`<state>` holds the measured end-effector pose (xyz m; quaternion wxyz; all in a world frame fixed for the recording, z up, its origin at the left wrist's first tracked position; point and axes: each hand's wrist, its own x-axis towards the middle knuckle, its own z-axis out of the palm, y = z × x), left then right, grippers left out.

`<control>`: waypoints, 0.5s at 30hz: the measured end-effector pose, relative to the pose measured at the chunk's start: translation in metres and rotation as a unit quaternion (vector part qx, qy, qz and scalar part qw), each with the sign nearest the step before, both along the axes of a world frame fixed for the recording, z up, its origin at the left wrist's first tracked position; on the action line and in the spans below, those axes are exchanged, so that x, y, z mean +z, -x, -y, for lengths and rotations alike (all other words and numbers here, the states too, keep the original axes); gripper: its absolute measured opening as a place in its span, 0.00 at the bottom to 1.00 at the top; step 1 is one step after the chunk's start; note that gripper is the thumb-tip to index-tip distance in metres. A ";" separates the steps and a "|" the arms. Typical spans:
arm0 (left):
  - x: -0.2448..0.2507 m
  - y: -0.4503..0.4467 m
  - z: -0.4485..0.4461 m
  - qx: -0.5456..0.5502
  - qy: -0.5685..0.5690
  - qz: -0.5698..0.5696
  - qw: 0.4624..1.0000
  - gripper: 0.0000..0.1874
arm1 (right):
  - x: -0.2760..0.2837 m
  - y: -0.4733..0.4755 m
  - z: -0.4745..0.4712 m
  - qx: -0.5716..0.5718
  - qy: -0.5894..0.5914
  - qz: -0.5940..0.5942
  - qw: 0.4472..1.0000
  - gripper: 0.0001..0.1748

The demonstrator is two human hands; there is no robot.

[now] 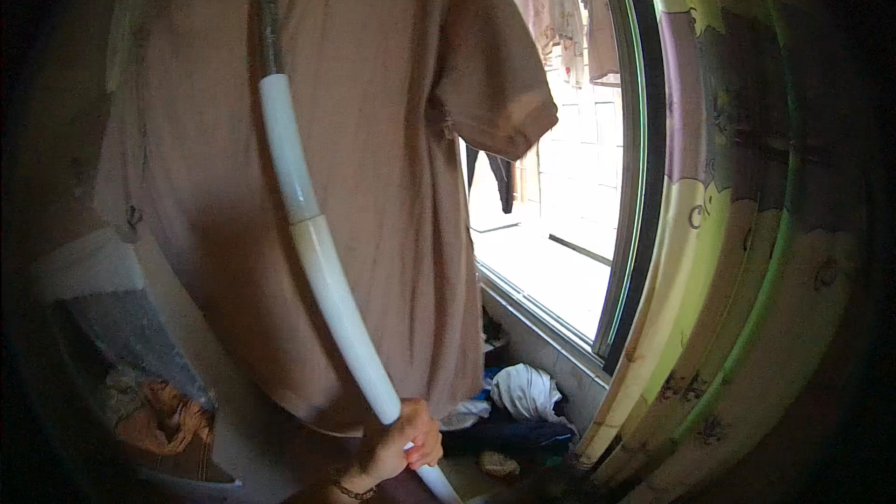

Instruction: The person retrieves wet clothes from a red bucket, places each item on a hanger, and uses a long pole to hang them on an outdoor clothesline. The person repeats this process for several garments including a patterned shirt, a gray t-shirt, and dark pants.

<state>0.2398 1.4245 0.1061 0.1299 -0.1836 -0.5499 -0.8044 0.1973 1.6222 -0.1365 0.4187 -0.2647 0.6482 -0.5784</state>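
Observation:
My left hand (400, 438) comes in from the bottom edge, a bracelet on its wrist. Its fingers wrap around the lower part of a long white pole (343, 308). The pole slants up to the left across the picture, and its upper section is a thinner dark rod (269, 14) that runs out of view at the top. Behind it hangs a brown short-sleeved shirt (378, 154), filling much of the view. Its sleeve (500, 105) reaches to the right in front of the window. What holds the shirt up is out of view. My right hand is out of view.
A bright window (560, 224) stands at the right, with garments (560, 21) hanging outside. A patterned curtain (689, 217) hangs beside its dark frame (633, 154). White and dark cloths (525, 392) lie piled below the sill. Orange-brown cloth (164, 416) lies at lower left.

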 end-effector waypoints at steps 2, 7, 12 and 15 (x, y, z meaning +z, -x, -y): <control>-0.004 0.027 0.025 -0.044 -0.009 0.024 0.999 0.20 | -0.024 0.009 0.023 -0.062 0.002 -0.038 0.997 0.06; -0.010 0.094 0.067 -0.128 -0.029 0.066 0.989 0.20 | -0.087 0.016 0.074 -0.265 -0.030 -0.117 0.957 0.05; 0.003 0.162 0.101 -0.196 0.061 0.069 0.976 0.21 | -0.128 0.029 0.115 -0.373 -0.021 -0.148 0.916 0.04; 0.005 0.201 0.101 -0.191 0.024 0.035 0.981 0.21 | -0.152 0.039 0.121 -0.413 0.067 -0.029 0.908 0.05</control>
